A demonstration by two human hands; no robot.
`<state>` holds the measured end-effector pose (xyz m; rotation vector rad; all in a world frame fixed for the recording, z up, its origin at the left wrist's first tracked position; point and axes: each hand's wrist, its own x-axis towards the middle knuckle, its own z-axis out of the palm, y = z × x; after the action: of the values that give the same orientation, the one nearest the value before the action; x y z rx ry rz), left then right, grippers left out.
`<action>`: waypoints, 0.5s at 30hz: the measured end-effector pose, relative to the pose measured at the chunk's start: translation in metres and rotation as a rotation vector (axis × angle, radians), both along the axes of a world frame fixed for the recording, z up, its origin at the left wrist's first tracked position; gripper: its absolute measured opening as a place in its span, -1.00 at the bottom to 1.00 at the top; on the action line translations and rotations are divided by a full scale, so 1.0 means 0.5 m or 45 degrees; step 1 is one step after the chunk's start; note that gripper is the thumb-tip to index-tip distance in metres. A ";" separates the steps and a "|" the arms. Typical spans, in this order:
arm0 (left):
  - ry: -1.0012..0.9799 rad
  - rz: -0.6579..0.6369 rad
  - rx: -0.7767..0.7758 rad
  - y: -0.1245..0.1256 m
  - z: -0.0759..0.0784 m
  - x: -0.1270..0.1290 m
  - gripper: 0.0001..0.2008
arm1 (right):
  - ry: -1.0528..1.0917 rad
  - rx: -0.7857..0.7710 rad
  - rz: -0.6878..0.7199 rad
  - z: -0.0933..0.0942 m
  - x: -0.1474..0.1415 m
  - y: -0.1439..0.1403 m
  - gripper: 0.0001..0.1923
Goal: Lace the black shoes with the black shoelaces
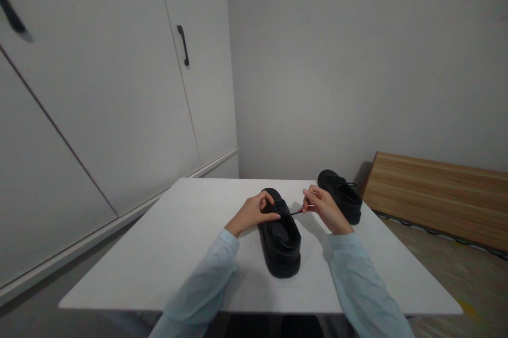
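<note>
A black lace-up shoe [281, 248] stands on the white table with its heel toward me and its toe pointing away. My left hand [256, 211] is at the shoe's lacing, thumb and fingers bent together over the eyelets; what they pinch is too small to make out. Off to the shoe's right, my right hand [319, 204] pinches a black shoelace [296, 213], which runs taut from the lacing to its fingers. Behind that hand stands a second black shoe [342, 195] with its lace tied in a bow.
The white table [190, 253] has its far edge near the grey wall [337, 63]. White cabinets [111, 89] with dark handles rise on the left. A wood-grain panel [432, 195] leans at the right, beyond the table, with a dark cable along its base.
</note>
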<state>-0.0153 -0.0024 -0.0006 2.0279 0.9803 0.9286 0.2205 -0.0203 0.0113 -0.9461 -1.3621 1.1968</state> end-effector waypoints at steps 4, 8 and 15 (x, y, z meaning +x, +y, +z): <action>0.125 0.004 0.076 -0.002 -0.002 0.006 -0.58 | -0.285 0.191 -0.057 -0.005 -0.017 0.002 -0.63; 0.121 0.028 0.164 0.001 0.001 0.007 -0.67 | -0.431 0.294 -0.003 -0.015 -0.027 0.003 -0.65; 0.150 0.041 0.162 0.003 0.008 -0.002 -0.70 | -0.615 0.302 0.143 -0.021 -0.034 -0.001 -0.67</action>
<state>-0.0161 -0.0011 0.0036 2.2003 1.0429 0.9178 0.2033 -0.0210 0.0009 -1.0354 -1.9152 0.8887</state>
